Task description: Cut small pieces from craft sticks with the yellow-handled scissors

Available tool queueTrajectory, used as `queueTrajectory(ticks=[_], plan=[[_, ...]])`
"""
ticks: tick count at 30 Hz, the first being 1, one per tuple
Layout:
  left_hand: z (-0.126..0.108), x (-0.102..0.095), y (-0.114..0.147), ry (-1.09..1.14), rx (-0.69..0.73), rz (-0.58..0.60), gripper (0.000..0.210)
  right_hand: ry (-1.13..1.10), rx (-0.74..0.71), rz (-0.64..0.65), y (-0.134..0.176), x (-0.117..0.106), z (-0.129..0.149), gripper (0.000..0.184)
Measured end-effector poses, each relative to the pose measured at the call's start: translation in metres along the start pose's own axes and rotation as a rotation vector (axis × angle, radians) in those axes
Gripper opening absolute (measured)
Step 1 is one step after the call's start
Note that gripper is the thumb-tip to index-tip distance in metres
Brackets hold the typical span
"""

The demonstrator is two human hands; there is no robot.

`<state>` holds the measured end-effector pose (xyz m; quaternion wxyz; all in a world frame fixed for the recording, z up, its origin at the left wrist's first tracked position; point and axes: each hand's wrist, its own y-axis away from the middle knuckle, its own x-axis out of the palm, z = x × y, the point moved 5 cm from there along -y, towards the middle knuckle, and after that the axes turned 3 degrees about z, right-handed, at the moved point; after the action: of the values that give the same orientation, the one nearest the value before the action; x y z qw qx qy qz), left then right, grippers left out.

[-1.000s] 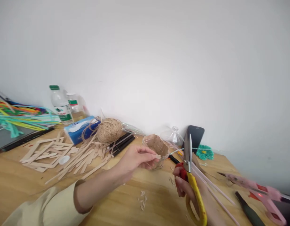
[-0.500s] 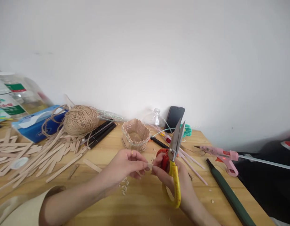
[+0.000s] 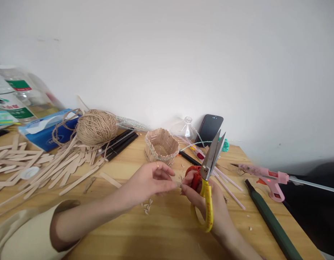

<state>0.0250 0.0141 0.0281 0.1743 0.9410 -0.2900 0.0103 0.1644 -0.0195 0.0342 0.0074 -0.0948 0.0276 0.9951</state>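
Note:
The scissors (image 3: pixel 209 160) hang in my right hand (image 3: pixel 217 202), with one yellow and one red handle and the blades pointing up, slightly apart. Thumb and fingertips of that hand also pinch a small pale sliver (image 3: pixel 179 184), probably a wooden stick piece. My left hand (image 3: pixel 147 182), with a ring on one finger, meets the sliver with its thumb tip, its other fingers curled. Just beyond both hands stands a small basket (image 3: pixel 161 148) of wooden pieces with a glittery cord around it. Small wood clippings (image 3: pixel 147 206) lie below my left hand.
Wooden sticks (image 3: pixel 66 166), a twine ball (image 3: pixel 96 126) and a blue tissue pack (image 3: pixel 51 133) fill the left. A phone (image 3: pixel 209 130) leans on the wall. On the right lie a pink glue gun (image 3: pixel 272 180) and a dark green tool (image 3: pixel 272 220) near the table edge.
The camera view has tilted, so the table things appear higher and farther right. My left fingers have lifted and loosened somewhat around the sliver. The scissors stay in my right hand.

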Motion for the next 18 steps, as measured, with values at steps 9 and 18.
queueTrajectory(ticks=[9, 18], plan=[[0.0032, 0.0005, -0.0022, -0.119, 0.043, 0.044, 0.01, -0.022, 0.029, 0.001, 0.0004, 0.003, -0.003, 0.018], [-0.0018, -0.0009, 0.0019, -0.329, 0.111, -0.027, 0.017, -0.04, 0.047, -0.047, 0.001, 0.0011, -0.0071, 0.021]])
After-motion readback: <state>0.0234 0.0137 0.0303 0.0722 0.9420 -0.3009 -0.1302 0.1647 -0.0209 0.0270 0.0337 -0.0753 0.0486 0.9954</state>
